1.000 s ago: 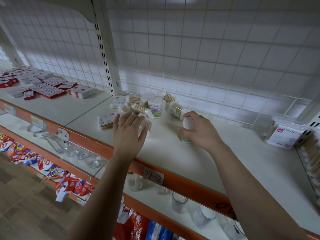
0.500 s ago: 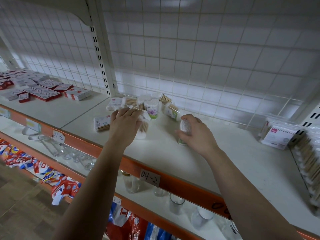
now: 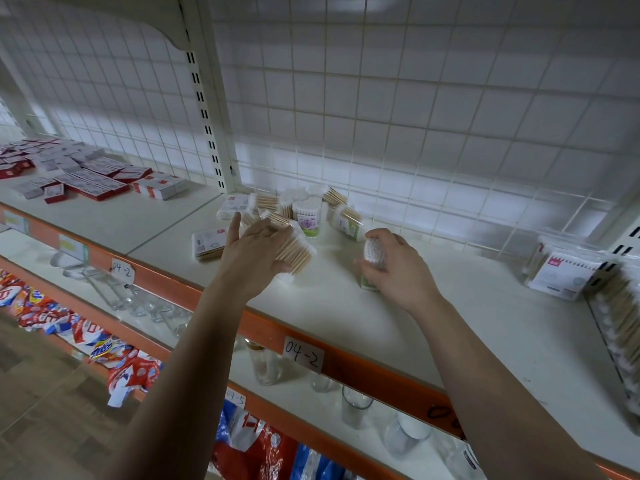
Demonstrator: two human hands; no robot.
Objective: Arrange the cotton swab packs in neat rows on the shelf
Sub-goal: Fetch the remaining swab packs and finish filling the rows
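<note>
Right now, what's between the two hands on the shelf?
Nothing: bare shelf separates the left hand with its swab bundle from the right hand with its round pack; head view.

Jumbled cotton swab packs point(image 3: 304, 207) at white shelf point(image 3: 450, 323) back, flat pack point(image 3: 209, 241) left, wooden-stick pack point(image 3: 294, 252) and round tub point(image 3: 375, 251) further forward
</note>
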